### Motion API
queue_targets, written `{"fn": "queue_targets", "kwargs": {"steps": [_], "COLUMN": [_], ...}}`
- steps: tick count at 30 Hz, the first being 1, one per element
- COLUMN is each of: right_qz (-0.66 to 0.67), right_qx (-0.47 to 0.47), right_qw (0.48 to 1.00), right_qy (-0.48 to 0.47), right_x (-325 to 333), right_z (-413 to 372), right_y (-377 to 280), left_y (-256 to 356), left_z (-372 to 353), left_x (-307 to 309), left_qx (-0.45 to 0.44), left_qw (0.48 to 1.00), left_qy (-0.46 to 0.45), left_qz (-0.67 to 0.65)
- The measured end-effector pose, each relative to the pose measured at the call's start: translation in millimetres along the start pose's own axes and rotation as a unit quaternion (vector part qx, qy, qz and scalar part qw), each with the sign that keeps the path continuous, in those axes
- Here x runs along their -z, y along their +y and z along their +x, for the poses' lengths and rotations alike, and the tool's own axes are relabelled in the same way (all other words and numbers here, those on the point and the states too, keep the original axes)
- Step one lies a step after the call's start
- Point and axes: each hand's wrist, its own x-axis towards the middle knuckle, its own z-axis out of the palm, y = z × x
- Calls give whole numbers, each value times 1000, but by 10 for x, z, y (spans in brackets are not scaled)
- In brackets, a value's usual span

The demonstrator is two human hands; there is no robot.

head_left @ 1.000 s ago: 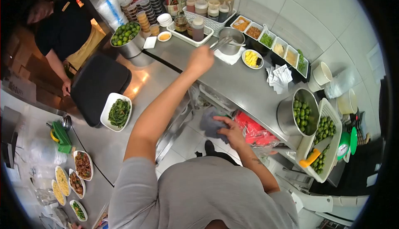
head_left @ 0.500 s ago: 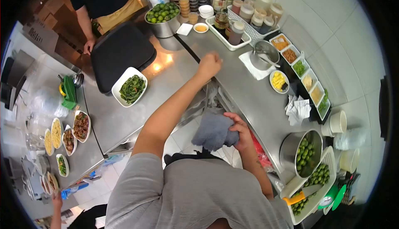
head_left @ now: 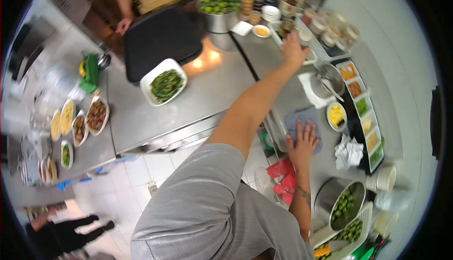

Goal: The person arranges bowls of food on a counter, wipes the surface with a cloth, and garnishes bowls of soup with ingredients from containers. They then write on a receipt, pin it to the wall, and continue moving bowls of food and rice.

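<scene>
Head view, cloth: (head_left: pixel 306 114) lies on the tabletop (head_left: pixel 288 102), under and just past the right grip (head_left: pixel 303 142).
Head view, right grip: fingers spread flat, pressing on the cloth, clamped on nothing.
Head view, left grip: (head_left: pixel 293 51) over the sauce tray (head_left: pixel 310 61), just beside a bottle (head_left: pixel 305 35); blurred, can't tell if closed or touching.
Head view, yellow food: (head_left: pixel 335 114) beside the cloth, on the side away from the person's body.
Head view, papers: (head_left: pixel 349 151) near right grip, crumpled, apart from cloth.
Head view, done: cloth spread on tabletop, right palm on it, left grip at tray.
Head view, left: bottle not lifted clear of tray; how much remains, can't tell.
Head view, cloth change: was bunched in right grip off the tabletop edge half a second ago; now down flat.
Head view, left grip change: was loosely curled near the tabletop corner, now at tray.
Head view, camera change: view has turned, so everything sits shifted in frame.
</scene>
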Motion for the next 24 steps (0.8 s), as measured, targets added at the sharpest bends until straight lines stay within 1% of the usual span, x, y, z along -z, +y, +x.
{"fn": "queue_targets", "kwargs": {"steps": [1, 2, 4, 6, 7, 8, 9, 10, 11, 12, 13, 15, 16, 17, 18, 19, 20, 22, 24], "right_qz": [-9, -17, -2, 4, 28, 70, 111, 152, 227, 301, 373, 435, 468, 435, 402, 370, 326, 233, 243], "right_qx": [1, -2, 12, 31, 34, 19, 3, -12, -9, -7, -3, 57, 92, 114, 141, 168, 206, 266, 253], "right_qw": [1000, 1000, 1000, 998, 995, 994, 991, 986, 971, 951, 926, 898, 878, 893, 904, 914, 922, 929, 931], "right_qy": [11, 20, 26, 47, 84, 80, 75, 67, 68, 67, 64, 45, 32, 24, 17, 12, 39, 106, 100], "right_x": [-91, -161, -116, -117, -77, -116, -190, -236, -237, -225, -207, -164, -152, -156, -166, -181, -234, -395, -493], "right_z": [69, 120, 258, 336, 364, 417, 487, 539, 598, 685, 775, 911, 960, 993, 1018, 1036, 1042, 1083, 1183], "right_y": [53, 73, 58, 67, 12, -1, 18, -13, -133, -302, -496, -1046, -1341, -1627, -1934, -2234, -2454, -2654, -2692], "left_y": [98, 180, 305, 401, 328, 261, 253, 234, 143, 53, -24, -211, -301, -399, -535, -665, -561, -632, -789], "left_z": [-25, -40, -137, -348, -392, -439, -512, -594, -650, -686, -699, -751, -738, -708, -713, -715, -722, -856, -1019], "left_x": [240, 503, 1267, 2192, 2632, 3057, 3469, 3833, 4156, 4376, 4477, 4706, 4754, 4758, 4781, 4789, 4837, 4929, 5060], "left_qx": [-6, -7, -54, 16, -8, -30, 2, 37, 5, -24, -7, 41, 44, 54, 31, 26, 47, 51, 121], "left_qw": [997, 993, 966, 949, 975, 990, 993, 985, 954, 895, 843, 712, 669, 622, 616, 652, 671, 730, 814], "left_qy": [35, 48, 34, -30, -51, -71, -113, -154, -206, -254, -299, -382, -402, -420, -395, -351, -368, -341, -312], "left_qz": [-73, -106, -249, -314, -218, -120, -29, 62, 218, 367, 446, 588, 624, 658, 681, 672, 642, 591, 474]}}
